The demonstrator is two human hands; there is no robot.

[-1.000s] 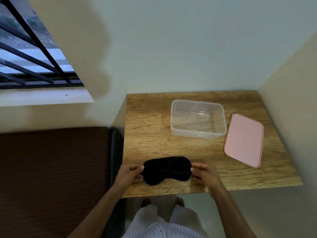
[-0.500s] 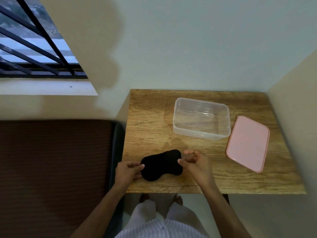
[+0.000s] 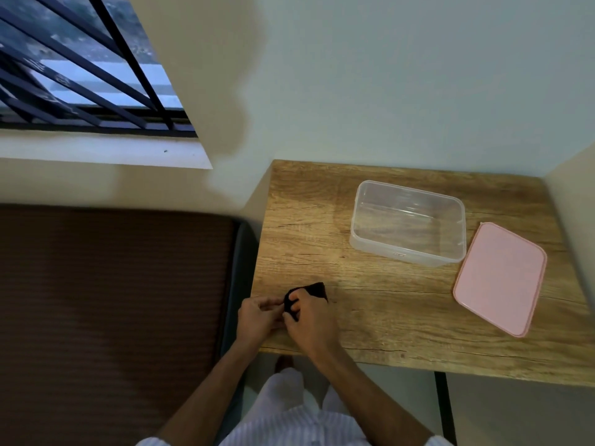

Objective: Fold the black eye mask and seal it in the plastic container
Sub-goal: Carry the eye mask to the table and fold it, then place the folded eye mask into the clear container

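The black eye mask (image 3: 314, 290) lies doubled over at the near left corner of the wooden table (image 3: 402, 304), mostly hidden under my fingers. My left hand (image 3: 257, 317) pinches its left end. My right hand (image 3: 307, 320) lies over the mask and grips the same end, so both ends meet. The clear plastic container (image 3: 409, 223) stands open and empty at the back of the table. Its pink lid (image 3: 502, 278) lies flat to the right of it.
Walls close in behind the table and on its right side. A dark brown ribbed surface (image 3: 112, 300) lies left of the table, below a barred window (image 3: 80, 75).
My right hand has carried the mask's right end across to the left end, folding it in half. The view has swung left.
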